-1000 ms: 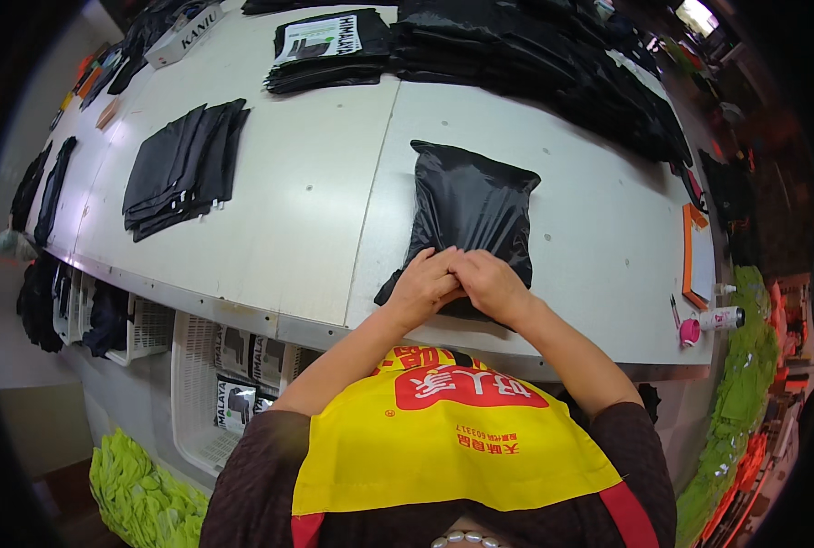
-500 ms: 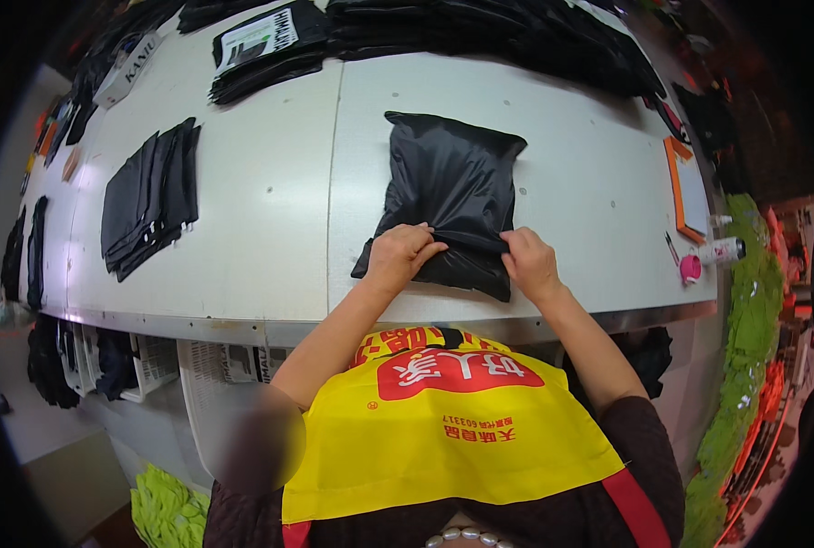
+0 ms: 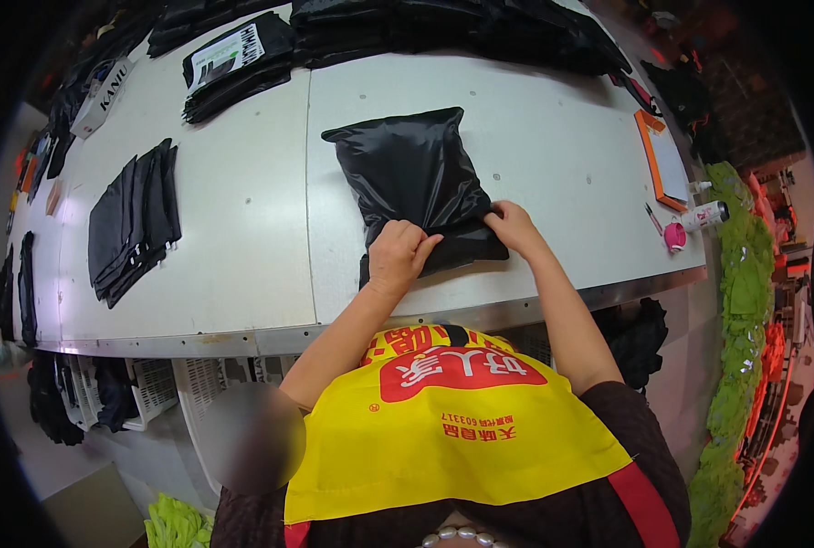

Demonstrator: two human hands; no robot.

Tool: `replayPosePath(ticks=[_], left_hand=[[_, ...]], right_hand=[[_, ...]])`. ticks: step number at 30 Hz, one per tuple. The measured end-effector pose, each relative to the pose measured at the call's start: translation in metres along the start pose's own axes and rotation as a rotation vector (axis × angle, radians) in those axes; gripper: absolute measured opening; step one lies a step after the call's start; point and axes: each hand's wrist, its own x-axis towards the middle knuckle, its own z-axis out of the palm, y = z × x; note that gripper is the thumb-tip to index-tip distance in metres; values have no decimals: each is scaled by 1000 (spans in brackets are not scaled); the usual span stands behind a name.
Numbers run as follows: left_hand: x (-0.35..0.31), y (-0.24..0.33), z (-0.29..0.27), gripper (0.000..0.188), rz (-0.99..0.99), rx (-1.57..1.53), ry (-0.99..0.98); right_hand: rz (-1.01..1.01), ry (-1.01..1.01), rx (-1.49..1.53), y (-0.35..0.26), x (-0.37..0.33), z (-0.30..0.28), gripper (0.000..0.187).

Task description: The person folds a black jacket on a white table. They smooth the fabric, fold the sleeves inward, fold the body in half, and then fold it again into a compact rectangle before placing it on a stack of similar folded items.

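Several matte-black, flat folded pieces (image 3: 135, 224) lie stacked at left on the white tabletop (image 3: 252, 260). From my remote station I log the left hand (image 3: 394, 258) narrowed, pinching the near part of a plump, glossy black plastic bag (image 3: 411, 169) lying near the table's front edge. Right hand (image 3: 516, 226) pinches its right side. My judgement: bag filled, near-end fold formed, flattening outstanding. Farther right: orange-and-white rectangular box (image 3: 665, 163), untouched.
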Motion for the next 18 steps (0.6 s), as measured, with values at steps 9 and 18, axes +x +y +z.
replayPosePath(ticks=[9,18], left_hand=[[-6,-1,3,25,16,27,18],[-9,0,2,24,3,29,46]], right_hand=[[127,-298,-12,-22,-8,-45,25],[-170,-161,-345,-56,-23,-39,25]])
